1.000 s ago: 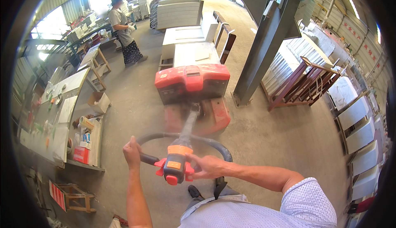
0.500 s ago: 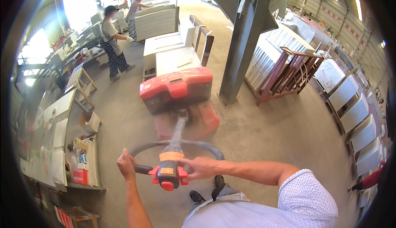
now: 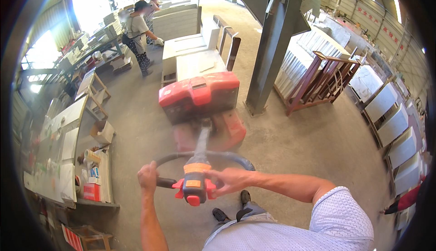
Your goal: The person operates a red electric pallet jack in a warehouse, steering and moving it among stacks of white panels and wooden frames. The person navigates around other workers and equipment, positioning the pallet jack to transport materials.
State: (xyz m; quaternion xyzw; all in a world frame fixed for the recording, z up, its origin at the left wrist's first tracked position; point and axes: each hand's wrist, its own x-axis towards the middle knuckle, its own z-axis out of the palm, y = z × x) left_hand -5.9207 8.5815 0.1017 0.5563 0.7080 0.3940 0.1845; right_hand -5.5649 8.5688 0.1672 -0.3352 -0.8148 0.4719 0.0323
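Note:
A red electric pallet truck (image 3: pixel 200 94) stands in front of me, its tiller handle (image 3: pixel 200 160) pointing back toward me. My left hand (image 3: pixel 148 177) is wrapped round the left side of the black looped handle. With bent fingers, my right hand (image 3: pixel 229 180) grips the right side by the red lever, thumb against the orange-and-black control head (image 3: pixel 195 185). Part of the right grip is hidden under that hand. Beyond the truck body lie pale stone slabs (image 3: pixel 202 65) on a low stack, with a brown frame (image 3: pixel 230 46) standing at their right.
A dark steel column (image 3: pixel 272 56) rises ahead right, near a slab rack (image 3: pixel 318 83). Slabs stand along the right side (image 3: pixel 395 124). At left are a long table (image 3: pixel 63 146) and a cardboard box (image 3: pixel 102 132). A co-worker (image 3: pixel 138 37) stands ahead left, another person behind.
The nearer co-worker has stepped right toward the slab stack, a gloved hand at its edge. The truck and handle appear slightly farther right in view. Both my hands stay on the handle.

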